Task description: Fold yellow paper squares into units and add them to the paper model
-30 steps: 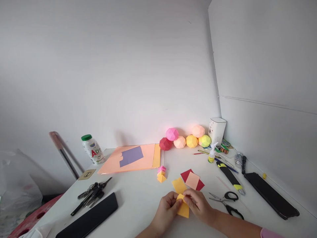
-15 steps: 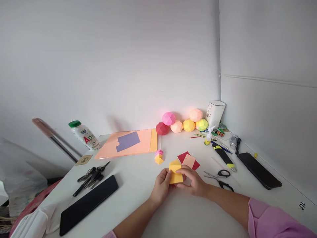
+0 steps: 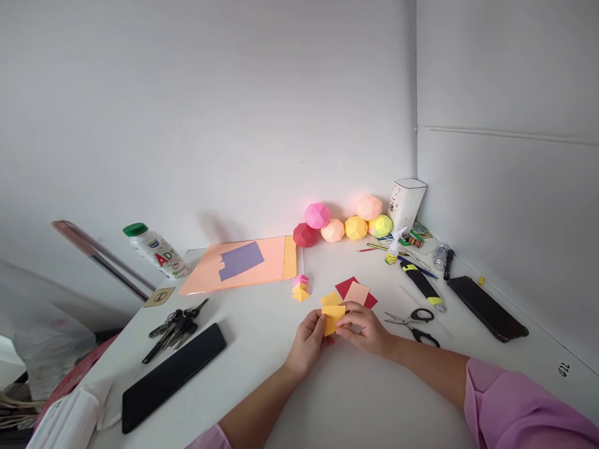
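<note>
A small yellow-orange square of paper point(image 3: 333, 318) is held up between my two hands. My left hand point(image 3: 307, 337) pinches its left edge with the thumb in front. My right hand point(image 3: 365, 329) has its thumb and fingers closed on the right edge. Just behind lies another yellow paper piece point(image 3: 331, 299), partly covered by the held one. Beyond my right hand are a peach paper square point(image 3: 357, 293) and red paper point(image 3: 347, 285) under it. A little stack of folded pink and yellow paper pieces point(image 3: 301, 289) sits beyond my left hand.
Scissors point(image 3: 414, 321), a box cutter point(image 3: 423, 286) and a glue bottle point(image 3: 393, 249) lie or stand at right. Faceted paper balls point(image 3: 333, 229) line the wall. Peach sheets point(image 3: 199, 271), keys point(image 3: 175, 330), a black phone point(image 3: 173, 377) and a white bottle point(image 3: 156, 251) are at left.
The held yellow paper now looks smaller and tilted, and the yellow piece behind it shows more. Both hands keep their grip. The whole view has shifted slightly.
</note>
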Demonstrator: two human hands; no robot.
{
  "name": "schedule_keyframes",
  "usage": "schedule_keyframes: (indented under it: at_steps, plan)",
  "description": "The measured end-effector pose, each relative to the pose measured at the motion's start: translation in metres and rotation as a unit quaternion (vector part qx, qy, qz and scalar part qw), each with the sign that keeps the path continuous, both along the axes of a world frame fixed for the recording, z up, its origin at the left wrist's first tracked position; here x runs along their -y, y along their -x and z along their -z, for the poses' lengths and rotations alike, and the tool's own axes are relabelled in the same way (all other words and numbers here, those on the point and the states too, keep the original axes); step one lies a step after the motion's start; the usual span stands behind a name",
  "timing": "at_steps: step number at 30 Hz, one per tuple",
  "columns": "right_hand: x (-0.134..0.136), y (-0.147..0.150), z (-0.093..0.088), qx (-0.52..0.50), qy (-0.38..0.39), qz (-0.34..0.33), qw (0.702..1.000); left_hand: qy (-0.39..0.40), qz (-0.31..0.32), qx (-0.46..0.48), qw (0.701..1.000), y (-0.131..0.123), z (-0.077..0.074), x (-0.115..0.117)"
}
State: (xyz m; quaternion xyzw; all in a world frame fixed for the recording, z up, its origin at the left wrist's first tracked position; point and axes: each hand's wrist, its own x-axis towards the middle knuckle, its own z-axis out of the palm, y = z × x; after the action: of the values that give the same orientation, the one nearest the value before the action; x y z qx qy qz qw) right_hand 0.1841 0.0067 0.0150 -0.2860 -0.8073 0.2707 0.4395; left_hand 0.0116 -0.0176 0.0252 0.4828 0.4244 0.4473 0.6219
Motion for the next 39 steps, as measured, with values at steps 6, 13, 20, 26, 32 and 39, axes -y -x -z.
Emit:
schedule_keyframes:
  at_steps: [6,13,20,26,32,39]
  plan:
    - [-0.0022,-0.0003,0.0022,-0.019,0.038,0.029,0.999,0.000,0.017,0.002,1.000,0.0006,-0.0006,0.0005]
    - [-0.0030,0.0020,0.0043,-0.064,0.027,0.034,0.997,-0.001,0.040,-0.002,0.999,0.0011,-0.0008,0.0018]
    - [-0.0026,0.0020,0.0052,-0.069,0.015,0.025,0.997,0.015,0.047,-0.004,0.999,-0.0016,0.0023,0.0005]
    - [-0.0024,0.0024,0.0039,-0.069,0.013,0.025,0.997,0.015,0.045,-0.002,0.999,-0.0018,0.0028,0.0005]
    - [-0.0019,0.0025,0.0027,-0.060,0.029,0.032,0.997,0.015,0.043,-0.003,0.999,-0.0021,0.0017,0.0010]
    - [-0.0009,0.0011,0.0091,-0.098,0.176,0.033,0.979,0.011,0.034,0.006,0.999,-0.0027,0.0026,0.0000]
